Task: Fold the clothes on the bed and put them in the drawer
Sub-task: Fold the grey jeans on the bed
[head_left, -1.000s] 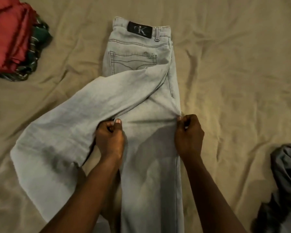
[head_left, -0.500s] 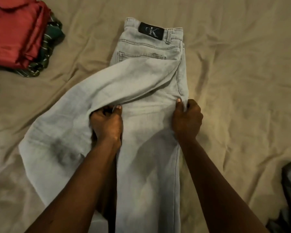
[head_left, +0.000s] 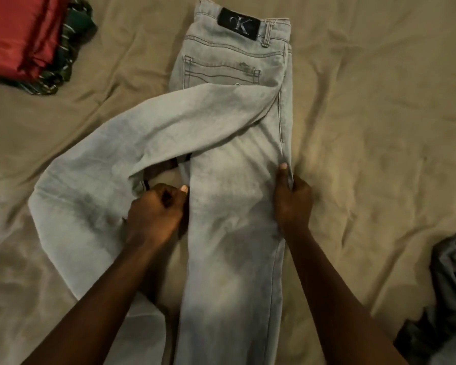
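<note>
A single wide-angle view, worn on the head, looks steeply down on the bed (head_left: 374, 143) from close above. The left hand (head_left: 156, 209) and right hand (head_left: 291, 198) enter from the bottom edge, and the jeans (head_left: 234, 246) fill the middle.

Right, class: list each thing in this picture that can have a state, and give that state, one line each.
jeans: laid flat, back pocket up, one leg splayed left.
left hand: pinches the jeans' inner edge.
right hand: pinches the jeans' outer seam.
red clothes: folded, stacked.
plaid garment: under the red clothes.
grey garment: crumpled, unfolded.
sheet: wrinkled.
</note>
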Demonstrator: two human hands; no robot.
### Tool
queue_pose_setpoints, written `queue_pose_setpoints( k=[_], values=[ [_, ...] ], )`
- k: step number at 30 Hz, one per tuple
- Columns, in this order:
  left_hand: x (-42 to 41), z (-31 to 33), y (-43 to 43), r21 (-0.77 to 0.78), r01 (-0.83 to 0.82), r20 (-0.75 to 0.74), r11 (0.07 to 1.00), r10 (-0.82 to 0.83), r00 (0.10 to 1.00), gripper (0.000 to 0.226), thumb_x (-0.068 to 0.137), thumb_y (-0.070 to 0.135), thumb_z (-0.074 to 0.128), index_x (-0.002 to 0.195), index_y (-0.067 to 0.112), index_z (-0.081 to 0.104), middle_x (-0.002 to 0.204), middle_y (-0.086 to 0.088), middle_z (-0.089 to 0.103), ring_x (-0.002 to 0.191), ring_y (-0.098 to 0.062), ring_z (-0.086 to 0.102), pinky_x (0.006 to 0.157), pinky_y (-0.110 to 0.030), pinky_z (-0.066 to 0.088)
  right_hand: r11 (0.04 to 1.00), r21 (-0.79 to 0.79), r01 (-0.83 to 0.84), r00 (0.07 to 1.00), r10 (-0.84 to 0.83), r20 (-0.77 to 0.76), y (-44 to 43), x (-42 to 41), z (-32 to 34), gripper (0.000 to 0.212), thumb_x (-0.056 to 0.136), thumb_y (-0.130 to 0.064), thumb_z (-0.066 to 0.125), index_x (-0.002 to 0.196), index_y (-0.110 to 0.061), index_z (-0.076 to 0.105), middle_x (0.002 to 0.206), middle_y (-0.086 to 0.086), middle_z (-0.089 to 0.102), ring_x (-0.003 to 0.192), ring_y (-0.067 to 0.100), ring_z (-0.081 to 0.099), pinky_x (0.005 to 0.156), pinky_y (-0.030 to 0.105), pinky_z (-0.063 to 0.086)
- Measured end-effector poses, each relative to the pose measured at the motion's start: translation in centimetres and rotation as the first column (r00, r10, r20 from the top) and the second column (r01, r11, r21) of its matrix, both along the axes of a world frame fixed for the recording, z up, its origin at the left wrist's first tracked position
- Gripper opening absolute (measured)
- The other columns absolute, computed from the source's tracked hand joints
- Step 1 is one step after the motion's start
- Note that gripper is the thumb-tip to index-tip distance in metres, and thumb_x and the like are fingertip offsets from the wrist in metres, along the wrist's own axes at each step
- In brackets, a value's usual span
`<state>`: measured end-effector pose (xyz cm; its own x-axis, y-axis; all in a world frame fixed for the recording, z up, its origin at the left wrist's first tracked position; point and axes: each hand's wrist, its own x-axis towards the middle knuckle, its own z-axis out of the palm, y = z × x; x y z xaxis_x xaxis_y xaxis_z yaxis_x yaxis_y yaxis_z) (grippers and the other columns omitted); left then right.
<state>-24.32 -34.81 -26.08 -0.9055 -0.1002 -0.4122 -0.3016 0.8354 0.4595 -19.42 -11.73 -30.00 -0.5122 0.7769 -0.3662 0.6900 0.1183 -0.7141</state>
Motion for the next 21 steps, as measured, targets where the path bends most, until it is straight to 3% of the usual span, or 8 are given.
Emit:
queue_pose_setpoints(
  k=[3, 5, 8, 11, 15, 17, 19, 21],
  values=[
    [-0.2, -1.1, 2.0, 0.096, -0.114, 0.082, 0.989, 0.106, 0.991, 0.047, 0.104, 0.052, 0.046, 0.093, 0.014, 0.072, 0.098, -0.020, 0.070, 0.103, -0.042, 0.065, 0.078, -0.038, 0.043, 0.992, 0.080, -0.095, 0.984, 0.082, 0.157, -0.8, 0.8, 0.3, 0.058, 0.096, -0.066, 0.050, 0.106, -0.011, 0.067, 0.102, 0.013, 0.072, 0.099, 0.035, 0.067, 0.080, 0.038, 0.050],
    [-0.8, -1.8, 3.3, 0.183, -0.172, 0.126, 0.968, 0.150, 0.981, 0.051, 0.102, 0.054, 0.051, 0.091, 0.010, 0.072, 0.099, -0.020, 0.071, 0.103, -0.040, 0.065, 0.085, -0.040, 0.047, 0.984, 0.113, -0.138, 0.974, 0.113, 0.197, -1.5, 1.9, 0.1, 0.051, 0.100, -0.060, 0.049, 0.102, -0.010, 0.060, 0.097, 0.013, 0.069, 0.095, 0.038, 0.065, 0.078, 0.040, 0.049],
    [-2.1, -2.9, 3.7, 0.300, -0.227, 0.154, 0.927, 0.188, 0.970, 0.044, 0.091, 0.053, 0.065, 0.087, 0.010, 0.074, 0.092, -0.009, 0.074, 0.091, -0.030, 0.069, 0.089, -0.039, 0.055, 0.982, 0.149, -0.117, 0.988, 0.100, 0.115, -1.3, 2.9, -0.2, 0.043, 0.103, -0.052, 0.048, 0.093, -0.011, 0.057, 0.086, 0.010, 0.065, 0.084, 0.036, 0.064, 0.071, 0.043, 0.051],
    [-2.6, -3.8, 2.7, 0.278, -0.377, 0.065, 0.884, 0.374, 0.925, 0.034, 0.090, 0.039, 0.073, 0.070, 0.013, 0.065, 0.088, -0.013, 0.073, 0.086, -0.031, 0.070, 0.086, -0.038, 0.056, 0.966, 0.228, -0.119, 0.986, 0.088, 0.139, -0.2, 3.1, -0.3, 0.040, 0.102, -0.054, 0.048, 0.101, -0.015, 0.060, 0.094, 0.007, 0.067, 0.088, 0.032, 0.064, 0.074, 0.041, 0.051],
    [-0.8, -3.6, 3.8, 0.224, -0.405, -0.044, 0.886, 0.425, 0.904, 0.032, 0.093, 0.042, 0.071, 0.097, 0.010, 0.066, 0.096, -0.005, 0.070, 0.098, -0.030, 0.067, 0.082, -0.029, 0.044, 0.951, 0.247, -0.184, 0.969, 0.134, 0.206, -0.8, 3.7, -0.5, 0.045, 0.102, -0.059, 0.042, 0.101, -0.016, 0.057, 0.093, 0.010, 0.068, 0.088, 0.035, 0.064, 0.074, 0.041, 0.048],
    [-0.3, -3.3, 4.6, 0.273, -0.452, 0.009, 0.850, 0.467, 0.884, 0.044, 0.082, 0.057, 0.077, 0.094, 0.016, 0.067, 0.095, 0.002, 0.070, 0.092, -0.021, 0.066, 0.082, -0.027, 0.046, 0.942, 0.240, -0.234, 0.958, 0.181, 0.223, -1.2, 4.5, -0.8, 0.051, 0.099, -0.064, 0.044, 0.103, -0.014, 0.057, 0.095, 0.013, 0.069, 0.091, 0.038, 0.064, 0.076, 0.042, 0.049],
    [-0.5, -3.5, 4.4, 0.303, -0.435, 0.069, 0.848, 0.435, 0.898, 0.053, 0.066, 0.067, 0.081, 0.082, 0.018, 0.072, 0.087, 0.002, 0.075, 0.084, -0.022, 0.069, 0.083, -0.035, 0.057, 0.938, 0.216, -0.270, 0.947, 0.219, 0.234, -1.2, 5.1, -0.8, 0.054, 0.096, -0.065, 0.050, 0.109, -0.013, 0.059, 0.100, 0.013, 0.069, 0.096, 0.039, 0.064, 0.079, 0.042, 0.049],
    [-1.1, -3.8, 3.4, 0.328, -0.406, 0.090, 0.853, 0.400, 0.912, 0.040, 0.064, 0.054, 0.086, 0.069, 0.018, 0.069, 0.077, 0.002, 0.073, 0.080, -0.023, 0.072, 0.083, -0.044, 0.061, 0.943, 0.186, -0.276, 0.947, 0.235, 0.217, -1.0, 5.2, -0.7, 0.051, 0.096, -0.060, 0.055, 0.109, -0.012, 0.060, 0.103, 0.012, 0.070, 0.099, 0.039, 0.064, 0.079, 0.041, 0.047]
  ],
)
